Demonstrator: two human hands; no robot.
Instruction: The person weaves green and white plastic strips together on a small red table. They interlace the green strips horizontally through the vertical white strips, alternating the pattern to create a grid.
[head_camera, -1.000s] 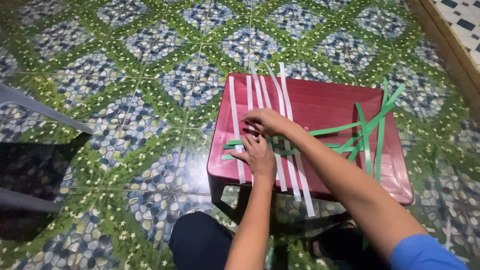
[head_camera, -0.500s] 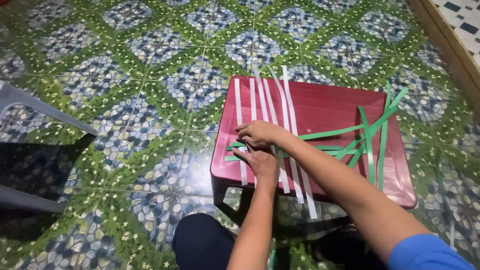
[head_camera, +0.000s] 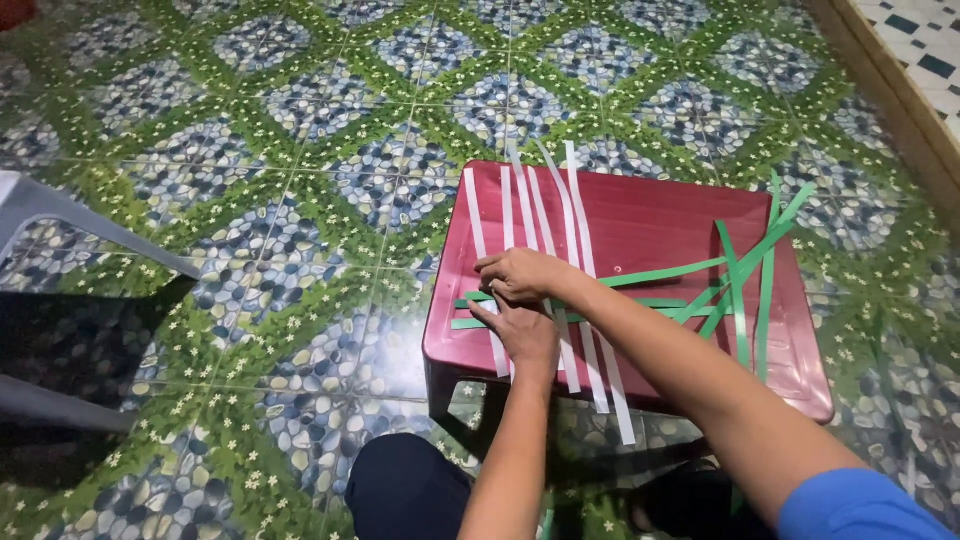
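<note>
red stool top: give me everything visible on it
The red stool looks like glossy moulded plastic, a rectangular top with rounded corners and a raised rim, standing level on the patterned tile floor. One dark leg shows under its near left corner. White paper strips lie side by side along its left part, overhanging the near and far edges. Green paper strips cross them and pile loosely at the right. The left hand and right hand press on the strips near the left edge.
</note>
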